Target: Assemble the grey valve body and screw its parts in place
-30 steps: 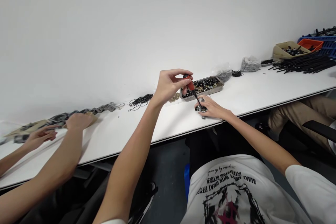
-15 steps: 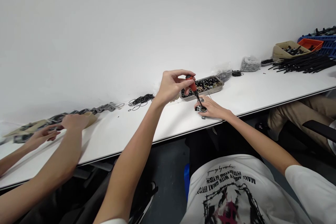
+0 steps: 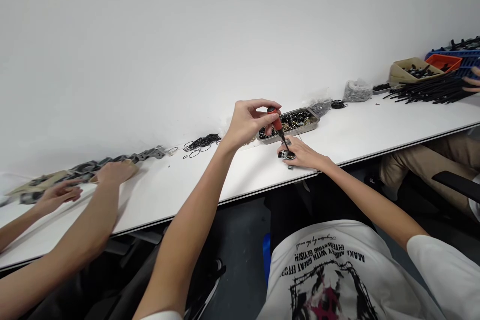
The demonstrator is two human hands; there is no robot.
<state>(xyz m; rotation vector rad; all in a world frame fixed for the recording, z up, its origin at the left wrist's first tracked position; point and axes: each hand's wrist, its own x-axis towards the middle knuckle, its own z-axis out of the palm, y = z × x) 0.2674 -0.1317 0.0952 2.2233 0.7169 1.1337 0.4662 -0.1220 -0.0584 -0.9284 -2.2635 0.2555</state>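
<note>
- White wall fills the upper half of the view, and a long white counter runs below it from lower left to upper right.
- The person's left hand is raised above the counter, its fingers closed around the top of a small red-handled screwdriver.
- The screwdriver slants down to the right, its dark shaft ending on a small round black-and-silver part near the counter's front edge.
- The person's right hand rests on the counter, its fingers curled around that part and pinning it in place.
- Just behind both hands sits a shallow rectangular grey metal tray filled with small dark and brass-coloured pieces.
- A loose cluster of thin black rubber rings lies to the left of the tray, near the wall.
- Further left, a row of grey flat metal pieces stretches along the wall side of the counter.
- A co-worker's two hands rest at that row, one flat on the counter, the other beside it with bent fingers.
- To the right, a crumpled clear plastic bag lies near the wall.
- Beyond it lies a pile of long black rods, with a beige bin, an orange bin and a blue crate behind.
</note>
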